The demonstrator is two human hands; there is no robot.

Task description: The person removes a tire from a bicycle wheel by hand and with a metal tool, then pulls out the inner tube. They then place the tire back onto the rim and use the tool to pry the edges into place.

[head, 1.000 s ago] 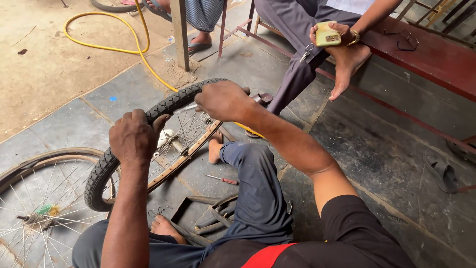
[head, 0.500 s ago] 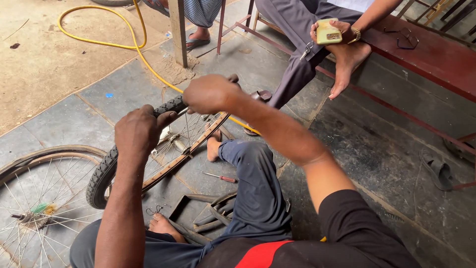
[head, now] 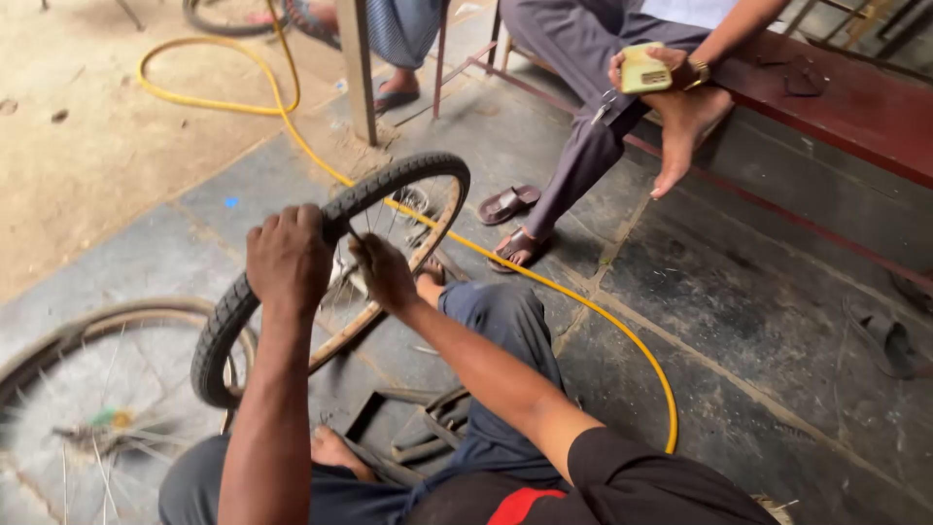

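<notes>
The fingers of the left hand [head: 288,258] are curled tight over the black tyre [head: 321,243] of a bicycle wheel [head: 389,262], gripped at the upper left part of its rim, just left of the frame's centre. The fingers of the right hand [head: 384,275] are bent inward and pressed together just inside the rim, beside the left hand; whether something thin is pinched between them cannot be told. The wheel is held upright and tilted, stretched from the lower left toward the upper middle of the frame, above the person's bent legs in blue trousers [head: 496,369].

A second wheel [head: 87,389] is laid flat on the stone floor [head: 758,321] at the lower left, partly behind the held one. Dark metal tools [head: 428,433] are seen on the floor below the hands. A yellow hose [head: 573,297] is run from the upper left, under the held wheel, to the lower middle. At the upper right, another person is seated on a red bench [head: 855,97], with a yellowish object [head: 645,70] held in one hand. A brown sandal [head: 505,204] is left on the floor near that person's feet.
</notes>
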